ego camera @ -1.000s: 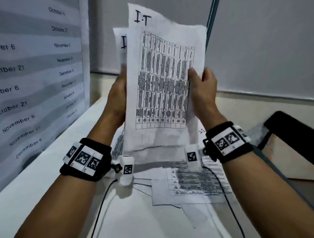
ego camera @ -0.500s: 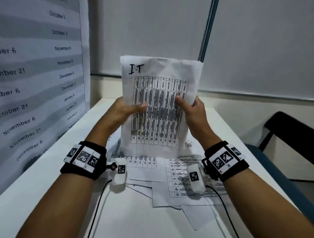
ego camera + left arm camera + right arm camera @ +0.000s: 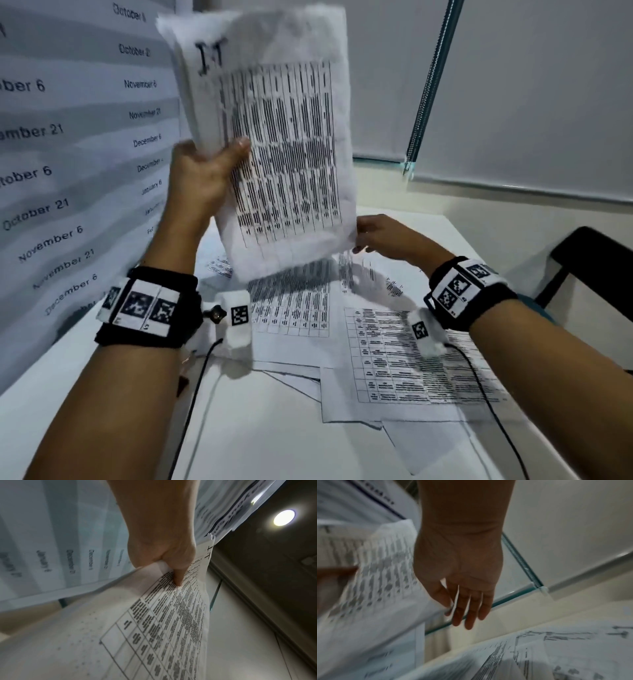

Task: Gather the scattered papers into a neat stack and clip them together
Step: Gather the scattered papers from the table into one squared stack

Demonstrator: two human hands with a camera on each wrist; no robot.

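- Worktop (image 3: 102, 394): white, carries loose printed sheets (image 3: 411, 370) spread and overlapping in front of the person; at least four or five distinct sheets countable, exact number not resolvable where they overlap.
- Wall chart (image 3: 68, 154) with dated rows stands to the left of the worktop; one dark chair (image 3: 596, 260) at the right edge.
- Gathered stack of papers (image 3: 281, 144): one bundle, held upright in the air above the scattered sheets, marked "I.T" at the top; sheet count in the bundle not readable, top edges ragged and uneven.
- Left hand (image 3: 202, 178): grip closed on the stack's left edge, thumb (image 3: 178, 577) pressing the printed face, fingers behind.
- Right hand (image 3: 387, 236): fingers straight and relaxed, at the stack's lower right corner; the right wrist view shows nothing clasped. Contact with the corner not certain.
- Step in hand (judgement): collecting, bundle only partly squared. Next move calls for picking up the remaining sheets, adding them, then tapping edges level on the worktop.
- Clip: none seen in any view; count zero.
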